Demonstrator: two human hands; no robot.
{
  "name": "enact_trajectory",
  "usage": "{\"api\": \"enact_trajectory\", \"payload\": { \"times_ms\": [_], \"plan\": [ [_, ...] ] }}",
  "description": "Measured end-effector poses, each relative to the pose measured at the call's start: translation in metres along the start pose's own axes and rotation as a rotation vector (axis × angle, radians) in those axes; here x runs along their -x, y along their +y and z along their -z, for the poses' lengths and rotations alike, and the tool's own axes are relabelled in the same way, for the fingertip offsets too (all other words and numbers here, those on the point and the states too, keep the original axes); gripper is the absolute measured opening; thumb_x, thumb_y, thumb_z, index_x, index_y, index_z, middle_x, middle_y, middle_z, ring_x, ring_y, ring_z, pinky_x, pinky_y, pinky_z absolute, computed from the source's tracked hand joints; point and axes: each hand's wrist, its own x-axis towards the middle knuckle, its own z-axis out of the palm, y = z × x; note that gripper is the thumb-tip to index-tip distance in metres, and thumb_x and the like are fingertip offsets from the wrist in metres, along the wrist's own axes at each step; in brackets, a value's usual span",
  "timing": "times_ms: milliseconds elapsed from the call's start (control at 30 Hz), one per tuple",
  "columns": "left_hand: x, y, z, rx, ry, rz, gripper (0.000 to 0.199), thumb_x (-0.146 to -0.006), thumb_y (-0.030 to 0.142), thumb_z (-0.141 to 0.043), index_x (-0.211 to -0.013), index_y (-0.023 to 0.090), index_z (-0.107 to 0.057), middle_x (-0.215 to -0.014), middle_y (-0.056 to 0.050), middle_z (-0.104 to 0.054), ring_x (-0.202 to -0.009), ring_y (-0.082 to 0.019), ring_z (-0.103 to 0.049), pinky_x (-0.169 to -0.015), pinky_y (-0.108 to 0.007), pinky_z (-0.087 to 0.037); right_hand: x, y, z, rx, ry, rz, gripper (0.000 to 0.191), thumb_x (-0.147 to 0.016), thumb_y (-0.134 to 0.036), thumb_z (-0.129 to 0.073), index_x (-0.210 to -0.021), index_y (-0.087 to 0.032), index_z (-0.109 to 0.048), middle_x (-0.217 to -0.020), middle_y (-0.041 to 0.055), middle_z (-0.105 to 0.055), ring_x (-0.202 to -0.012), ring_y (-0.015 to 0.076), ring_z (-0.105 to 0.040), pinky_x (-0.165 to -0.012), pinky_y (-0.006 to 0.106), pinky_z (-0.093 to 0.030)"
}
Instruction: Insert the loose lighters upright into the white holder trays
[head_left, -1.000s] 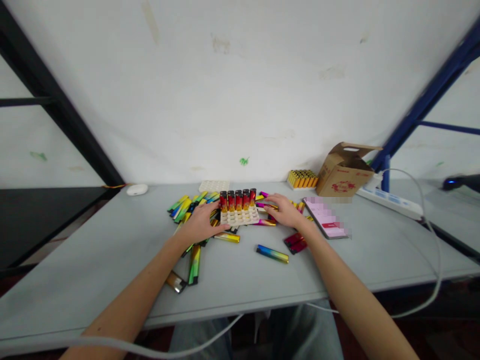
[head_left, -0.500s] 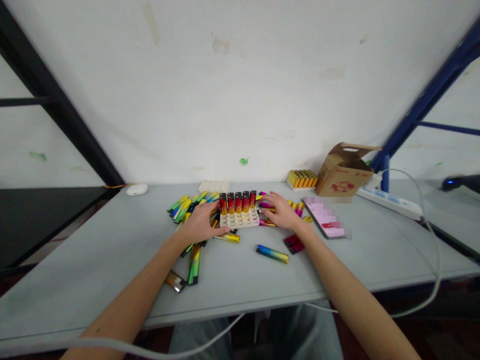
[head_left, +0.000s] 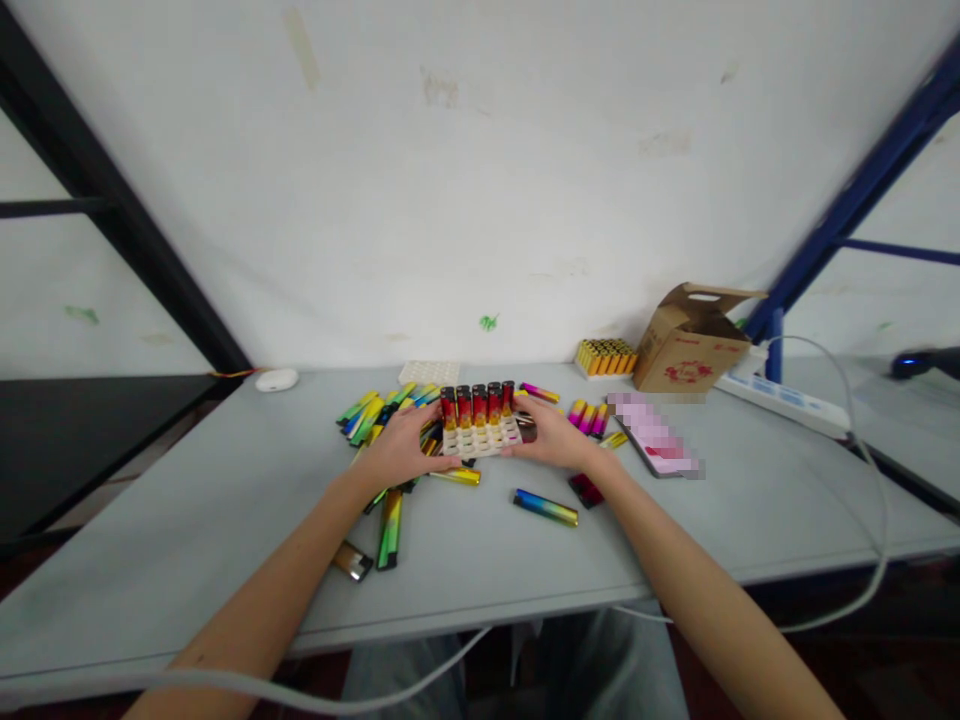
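A white tray with rows of holes (head_left: 482,439) sits in front of me, with several red lighters (head_left: 479,405) standing upright in its back rows. My left hand (head_left: 401,443) grips the tray's left side, thumb along the front edge. On the opposite side, my right hand (head_left: 553,432) closes on the tray's right edge, its thumb at the front corner. Loose green, yellow and blue lighters (head_left: 373,415) lie in a heap by my left hand. A blue-yellow lighter (head_left: 546,507) rests alone on the table nearer to me.
At the back stand an empty white tray (head_left: 429,373), a filled tray of yellow lighters (head_left: 606,357) and an open cardboard box (head_left: 688,350). A phone (head_left: 654,435) lies on the right. Beyond it are a power strip (head_left: 791,403) and a white cable (head_left: 879,520).
My right hand has moved inward to the left and closed on the tray's right side. Pink-and-yellow lighters behind it now show more. My left hand stays on the tray.
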Motion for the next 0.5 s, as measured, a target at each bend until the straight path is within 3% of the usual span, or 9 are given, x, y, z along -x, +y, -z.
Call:
{"api": "enact_trajectory", "payload": {
  "times_ms": [200, 333, 500],
  "plan": [
    [0.000, -0.003, -0.002, 0.010, 0.000, 0.033, 0.096, -0.063, 0.065, -0.076, -0.141, 0.017, -0.048, -0.131, -0.017, -0.064, -0.125, -0.037, -0.056, -0.110, -0.051, -0.038, 0.003, 0.006, 0.015, -0.116, -0.034, -0.066, 0.075, -0.068, -0.039, -0.084, -0.134, -0.017, -0.056, -0.130, 0.0135, -0.063, -0.119, 0.0282, -0.061, -0.107, 0.046, -0.046],
    [0.002, -0.010, 0.003, -0.064, 0.018, 0.057, 0.088, -0.065, 0.065, -0.073, -0.136, 0.016, -0.054, -0.142, -0.019, -0.055, -0.133, -0.038, -0.048, -0.113, -0.053, -0.035, 0.006, 0.007, 0.023, -0.047, -0.017, -0.164, 0.080, -0.065, -0.042, -0.086, -0.134, -0.015, -0.056, -0.130, 0.0157, -0.064, -0.119, 0.0316, -0.061, -0.107, 0.050, -0.045],
    [0.003, -0.020, 0.001, -0.105, 0.014, 0.058, 0.079, -0.069, 0.067, -0.067, -0.127, 0.013, -0.062, -0.146, -0.021, -0.050, -0.134, -0.038, -0.047, -0.114, -0.052, -0.034, 0.008, 0.014, 0.027, -0.060, -0.016, -0.125, 0.077, -0.067, -0.043, -0.085, -0.134, -0.018, -0.057, -0.131, 0.0131, -0.064, -0.120, 0.0314, -0.061, -0.107, 0.050, -0.046]
  ]
}}
